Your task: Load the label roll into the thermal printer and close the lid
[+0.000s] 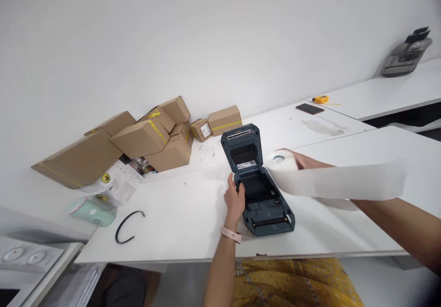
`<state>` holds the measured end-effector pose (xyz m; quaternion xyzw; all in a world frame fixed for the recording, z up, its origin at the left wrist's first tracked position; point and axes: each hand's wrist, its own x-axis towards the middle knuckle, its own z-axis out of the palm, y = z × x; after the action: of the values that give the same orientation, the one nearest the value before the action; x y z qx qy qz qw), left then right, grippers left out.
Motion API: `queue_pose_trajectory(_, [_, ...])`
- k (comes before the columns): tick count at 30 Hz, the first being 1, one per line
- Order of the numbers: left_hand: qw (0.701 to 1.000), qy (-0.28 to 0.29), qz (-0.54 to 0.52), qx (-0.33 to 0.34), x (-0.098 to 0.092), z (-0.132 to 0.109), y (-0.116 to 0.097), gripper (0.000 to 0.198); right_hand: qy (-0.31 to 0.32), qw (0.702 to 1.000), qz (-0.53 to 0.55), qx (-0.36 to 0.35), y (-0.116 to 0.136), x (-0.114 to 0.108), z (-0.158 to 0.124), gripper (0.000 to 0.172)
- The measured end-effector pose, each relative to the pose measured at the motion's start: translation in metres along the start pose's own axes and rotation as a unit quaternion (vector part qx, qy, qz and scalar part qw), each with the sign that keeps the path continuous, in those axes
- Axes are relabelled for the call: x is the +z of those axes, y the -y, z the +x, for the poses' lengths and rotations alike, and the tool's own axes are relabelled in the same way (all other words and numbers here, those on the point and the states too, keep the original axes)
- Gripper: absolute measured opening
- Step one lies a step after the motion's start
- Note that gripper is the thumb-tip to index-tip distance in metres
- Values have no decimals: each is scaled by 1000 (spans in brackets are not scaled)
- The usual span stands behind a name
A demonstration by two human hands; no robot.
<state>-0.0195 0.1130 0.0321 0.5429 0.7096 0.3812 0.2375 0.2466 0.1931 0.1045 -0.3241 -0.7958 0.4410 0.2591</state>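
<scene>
A dark label printer (272, 206) stands on the white table with its lid (241, 144) tipped up and back. My left hand (234, 199) grips the printer's left edge, the thumb over the rim and the other fingers along the side. To the right of the printer, my right hand (301, 160) holds a roll of white label paper (284, 162), partly hidden behind it. A long loose strip (344, 180) of the paper trails off to the right, blurred, across my right forearm. No roll sits in the printer's open bay.
Cardboard boxes (141, 137) are piled against the wall at the left. Before them lie plastic packets (122, 183), a mint-green pouch (94, 211) and a black curved band (126, 226). Behind, right, are a phone (310, 109), a yellow tape measure (321, 99) and a clear container (406, 54).
</scene>
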Motion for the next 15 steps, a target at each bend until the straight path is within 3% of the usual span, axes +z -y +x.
queue_pose_trajectory(3, [1000,19,-25,-4,-6,0,1,65,79,995,-45,-42,24,23,28,69])
queue_pose_trajectory(7, [997,37,-66,2,-12,4,2,58,161,973,-144,-84,22,44,58,72])
queue_pose_trajectory(11, [997,57,-44,37,-16,9,1,33,187,962,-184,-82,5,51,68,72])
queue_pose_trajectory(15, [995,74,-24,66,-21,10,-3,30,190,959,-203,-63,3,50,68,73])
